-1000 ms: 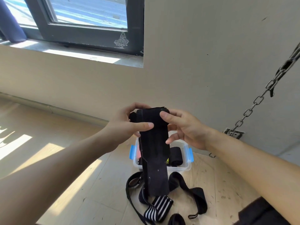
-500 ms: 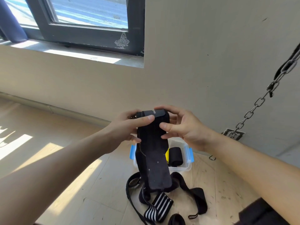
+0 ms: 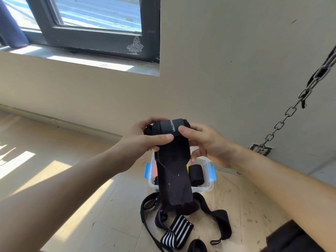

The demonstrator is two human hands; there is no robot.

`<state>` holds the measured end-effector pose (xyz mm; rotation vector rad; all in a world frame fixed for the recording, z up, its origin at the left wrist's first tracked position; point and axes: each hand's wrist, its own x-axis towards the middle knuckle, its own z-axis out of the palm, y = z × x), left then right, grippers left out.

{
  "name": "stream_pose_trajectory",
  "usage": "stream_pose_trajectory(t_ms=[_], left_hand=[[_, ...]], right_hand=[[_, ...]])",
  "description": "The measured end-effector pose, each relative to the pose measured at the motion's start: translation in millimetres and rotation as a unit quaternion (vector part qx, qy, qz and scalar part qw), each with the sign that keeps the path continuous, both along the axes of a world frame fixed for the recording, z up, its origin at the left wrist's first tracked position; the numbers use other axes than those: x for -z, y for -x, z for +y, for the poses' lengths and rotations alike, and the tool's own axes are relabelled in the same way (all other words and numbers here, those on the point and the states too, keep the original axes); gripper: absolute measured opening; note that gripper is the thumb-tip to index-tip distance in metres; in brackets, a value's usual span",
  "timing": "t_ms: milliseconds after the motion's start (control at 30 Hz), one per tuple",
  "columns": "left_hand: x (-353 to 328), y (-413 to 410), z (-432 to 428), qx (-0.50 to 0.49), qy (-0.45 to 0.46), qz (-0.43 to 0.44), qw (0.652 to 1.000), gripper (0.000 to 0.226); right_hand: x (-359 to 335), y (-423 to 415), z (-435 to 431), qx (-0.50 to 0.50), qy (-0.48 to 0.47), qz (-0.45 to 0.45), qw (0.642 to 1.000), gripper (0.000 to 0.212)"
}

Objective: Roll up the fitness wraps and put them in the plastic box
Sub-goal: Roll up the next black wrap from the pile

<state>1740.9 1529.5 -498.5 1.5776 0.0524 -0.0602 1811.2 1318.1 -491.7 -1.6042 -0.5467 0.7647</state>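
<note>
A black fitness wrap (image 3: 173, 171) is held up in front of me, its top wound into a roll with white lettering and its loose tail hanging down. My left hand (image 3: 145, 138) grips the roll's left side, thumb across the front. My right hand (image 3: 203, 140) grips the right side, thumb pressed on the roll. Below them, on the floor, stands a clear plastic box (image 3: 209, 186) with blue clips; a rolled black wrap (image 3: 196, 174) lies inside it. The hanging tail hides part of the box.
Loose wraps lie tangled on the wooden floor in front of the box: black straps (image 3: 218, 220) and a black-and-white striped one (image 3: 176, 233). A metal chain (image 3: 283, 119) slants from upper right to a wall anchor. A wall and window stand behind.
The roll at the top has grown thicker and the hanging tail has become shorter, its end rising off the floor pile. Both hands have kept turning the roll.
</note>
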Motion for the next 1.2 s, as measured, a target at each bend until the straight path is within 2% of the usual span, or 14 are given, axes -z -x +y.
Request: stream_pose_trajectory(t_ms=[100, 267, 400, 567, 667, 767, 900, 1033, 1200], left_hand=[[-1.1, 0.4, 2.2, 0.009, 0.002, 0.026, 1.0, 0.057], [-1.8, 1.9, 7.9, 0.05, -0.017, 0.088, 0.995, 0.056], [-1.6, 1.5, 5.5, 0.012, 0.003, 0.073, 0.997, 0.058], [-4.0, 0.9, 4.2, 0.0, 0.012, 0.038, 0.999, 0.056], [-2.2, 0.9, 1.8, -0.012, -0.001, 0.015, 1.0, 0.057], [0.4, 0.6, 1.4, -0.018, 0.007, -0.007, 1.0, 0.059], [-0.6, 0.3, 3.5, -0.003, 0.016, -0.023, 1.0, 0.061], [-3.0, -0.2, 4.8, 0.0, 0.002, -0.014, 1.0, 0.064], [-2.2, 0.7, 5.2, 0.04, -0.015, 0.055, 0.998, 0.057]], right_hand=[[1.5, -0.1, 0.0, 0.011, -0.026, 0.0, 1.0, 0.036], [0.6, -0.5, -1.2, 0.036, -0.066, 0.0, 0.997, 0.04], [2.0, 0.8, -1.1, 0.04, -0.078, -0.025, 0.996, 0.047], [0.2, -7.7, -5.9, 0.005, -0.015, -0.085, 0.996, 0.059], [-5.2, -10.5, -10.0, -0.009, 0.026, -0.077, 0.997, 0.053], [-6.7, -12.3, -12.2, -0.004, 0.028, -0.057, 0.998, 0.044], [-5.6, -10.5, -9.8, -0.004, 0.03, -0.083, 0.996, 0.044], [-6.5, -9.7, -9.7, 0.015, -0.004, -0.076, 0.997, 0.041], [-3.9, -8.2, -8.8, 0.024, -0.039, -0.058, 0.997, 0.045]])
